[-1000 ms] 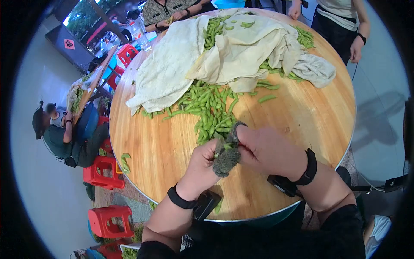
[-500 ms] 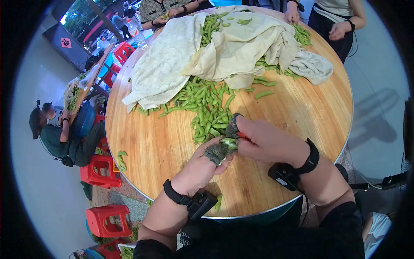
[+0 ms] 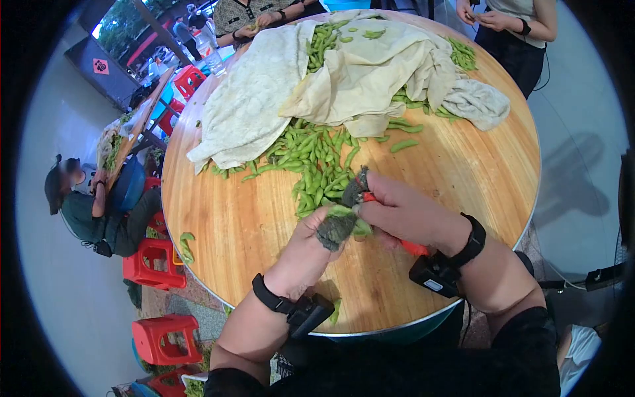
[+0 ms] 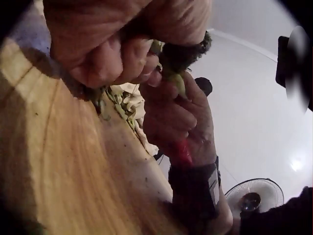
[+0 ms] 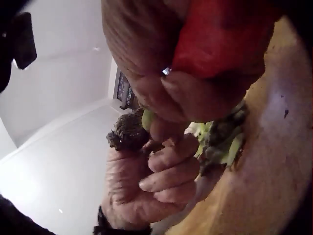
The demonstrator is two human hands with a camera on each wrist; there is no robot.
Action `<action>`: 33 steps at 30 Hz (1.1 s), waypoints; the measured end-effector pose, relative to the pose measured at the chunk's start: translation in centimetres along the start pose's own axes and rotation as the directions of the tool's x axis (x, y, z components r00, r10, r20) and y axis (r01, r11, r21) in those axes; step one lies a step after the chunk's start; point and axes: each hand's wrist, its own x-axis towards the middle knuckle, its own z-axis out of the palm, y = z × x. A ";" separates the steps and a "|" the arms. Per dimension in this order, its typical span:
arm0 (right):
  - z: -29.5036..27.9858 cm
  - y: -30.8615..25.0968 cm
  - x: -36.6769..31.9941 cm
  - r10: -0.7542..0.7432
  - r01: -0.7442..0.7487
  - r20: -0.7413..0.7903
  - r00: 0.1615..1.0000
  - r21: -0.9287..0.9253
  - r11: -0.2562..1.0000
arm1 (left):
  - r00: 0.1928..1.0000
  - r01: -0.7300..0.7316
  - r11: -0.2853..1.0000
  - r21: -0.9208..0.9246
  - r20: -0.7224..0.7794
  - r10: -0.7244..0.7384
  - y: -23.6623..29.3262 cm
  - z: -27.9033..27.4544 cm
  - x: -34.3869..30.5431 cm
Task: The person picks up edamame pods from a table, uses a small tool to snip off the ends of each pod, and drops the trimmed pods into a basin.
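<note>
My left hand (image 3: 301, 248) pinches a green soybean pod (image 3: 361, 228) above the near half of the round wooden table (image 3: 264, 212). A dark grey knit cover (image 3: 336, 230) wraps its thumb. Close against it, my right hand (image 3: 417, 215) grips a red-handled tool (image 3: 415, 249), and a similar grey cover (image 3: 355, 189) sits on one of its digits. In the right wrist view the red handle (image 5: 220, 39) lies across the palm; the tool's working end is hidden among the fingers. Just beyond both hands lies a heap of soybean pods (image 3: 317, 159).
White cloths (image 3: 258, 86) and a cream cloth (image 3: 360, 86) cover more pods at the back. A few loose pods (image 3: 187, 246) lie at the left edge. Other people stand across the table, and one sits at the left. Red stools (image 3: 155, 263) stand on the floor.
My hands have shifted slightly, and the pod has turned between them. More of the red handle shows under my right palm. The person at the back right has brought both hands together.
</note>
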 end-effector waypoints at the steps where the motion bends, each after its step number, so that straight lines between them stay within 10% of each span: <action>1: 0.1 -0.2 -0.2 -0.031 0.030 -0.040 0.999 -0.024 0.999 | 0.999 0.043 0.996 -0.077 -0.013 -0.044 0.1 -0.7 0.2; 12: -0.2 0.8 0.0 -0.166 0.137 -0.193 0.967 -0.155 0.978 | 0.996 0.054 0.967 -0.249 -0.060 -0.071 0.4 -0.7 0.4; 15: -0.4 1.9 0.7 -0.533 0.318 -0.169 0.829 -0.641 0.698 | 0.994 0.064 0.955 -0.289 -0.065 -0.087 0.2 -1.1 0.5; 21: -0.5 1.0 0.3 -0.467 0.393 -0.181 0.865 -0.334 0.857 | 0.983 0.185 0.977 -0.106 0.003 -0.186 0.8 -1.0 0.0; 24: -1.1 0.1 -0.5 -0.440 0.357 -0.200 0.875 -0.348 0.867 | 0.976 0.218 0.958 0.188 -0.022 -0.218 2.3 -1.6 -0.7; 28: -0.8 -0.2 -0.9 -0.567 0.331 -0.183 0.803 -0.654 0.680 | 0.994 0.108 0.990 -0.089 0.018 -0.106 3.5 -2.8 -1.5; 33: 0.6 -0.2 -1.2 -0.515 0.320 -0.099 0.851 -0.680 0.659 | 0.991 -0.017 0.928 0.372 0.127 -0.032 1.3 -1.1 -0.8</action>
